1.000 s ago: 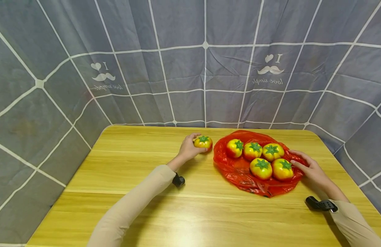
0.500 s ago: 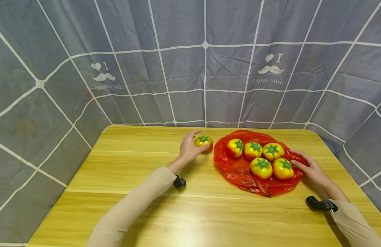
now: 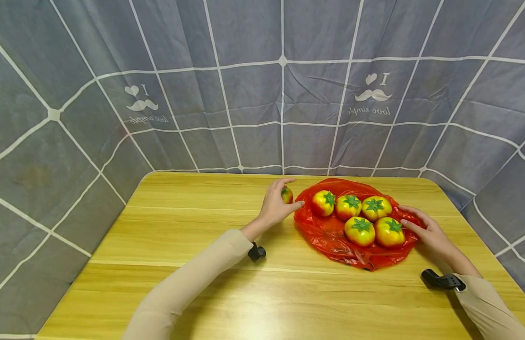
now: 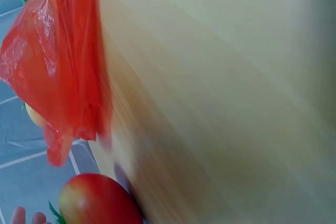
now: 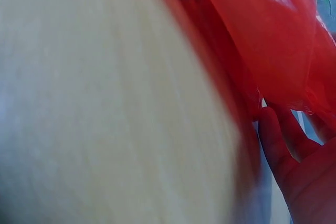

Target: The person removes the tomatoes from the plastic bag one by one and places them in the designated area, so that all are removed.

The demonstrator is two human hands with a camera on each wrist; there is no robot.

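Observation:
A red and yellow tomato (image 3: 287, 194) with a green leafy top sits on the table, left of a red plastic bag (image 3: 326, 241). My left hand (image 3: 276, 202) is beside this tomato and partly covers it in the head view, with the thumb stretched out to the bag's left edge. From the left wrist, the tomato (image 4: 100, 200) appears low, near a few fingertips (image 4: 38, 217). Several like tomatoes (image 3: 360, 231) lie in the spread bag. On the bag's right side, my right hand (image 3: 432, 236) rests its extended fingers and thumb against the plastic (image 5: 268, 51).
Under everything is a light wooden table (image 3: 194, 226). A grey curtain (image 3: 253, 99) with white lines hangs along its back and sides. Black wrist straps (image 3: 443, 281) are worn at the cuffs.
My left hand let go of the lone tomato and has shifted right, now covering more of it, its thumb reaching the bag. The tomato, bag and right hand stay in place.

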